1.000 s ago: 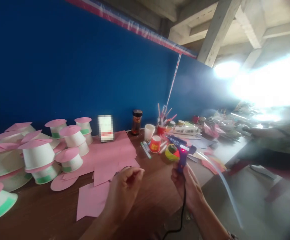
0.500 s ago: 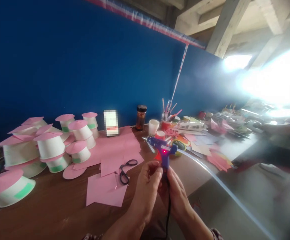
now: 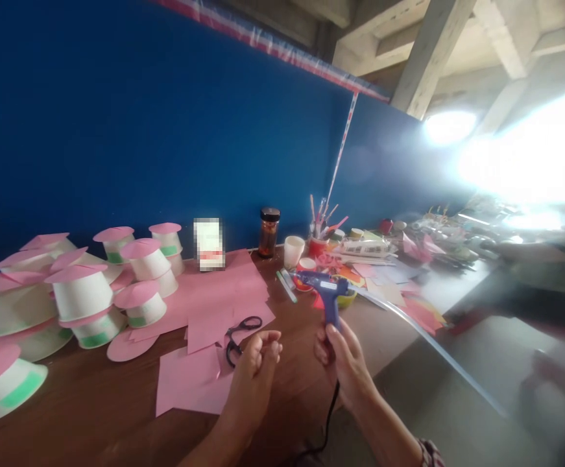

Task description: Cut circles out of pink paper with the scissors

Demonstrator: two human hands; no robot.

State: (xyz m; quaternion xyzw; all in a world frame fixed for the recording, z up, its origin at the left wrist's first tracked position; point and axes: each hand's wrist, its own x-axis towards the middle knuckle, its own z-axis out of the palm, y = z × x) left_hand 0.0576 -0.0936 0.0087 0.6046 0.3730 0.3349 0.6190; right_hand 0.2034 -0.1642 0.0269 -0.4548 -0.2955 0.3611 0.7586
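Note:
My right hand (image 3: 345, 357) is wrapped round the handle of a blue hot glue gun (image 3: 329, 295), its nozzle pointing left. A long clear glue stick (image 3: 423, 331) sticks out of the gun's back and runs down to the right. The black cord (image 3: 331, 415) hangs below the grip. Apart from the gun, my left hand (image 3: 255, 366) is closed, fingers curled in against the thumb, with nothing visible in it. It overlaps black-handled scissors (image 3: 250, 323) lying on pink paper sheets (image 3: 185, 383).
Paper cups with pink cone tops (image 3: 80, 292) stand stacked on the brown table's left side. Farther back are a dark-lidded jar (image 3: 268, 233), a white cup (image 3: 294, 251) and a red holder of pens (image 3: 318, 246). Coloured paper scraps (image 3: 421, 311) lie on the right.
My left hand has come off the glue gun and moved left towards the scissors. The red light on the gun no longer shows. My right hand keeps the handle; the view has shifted slightly.

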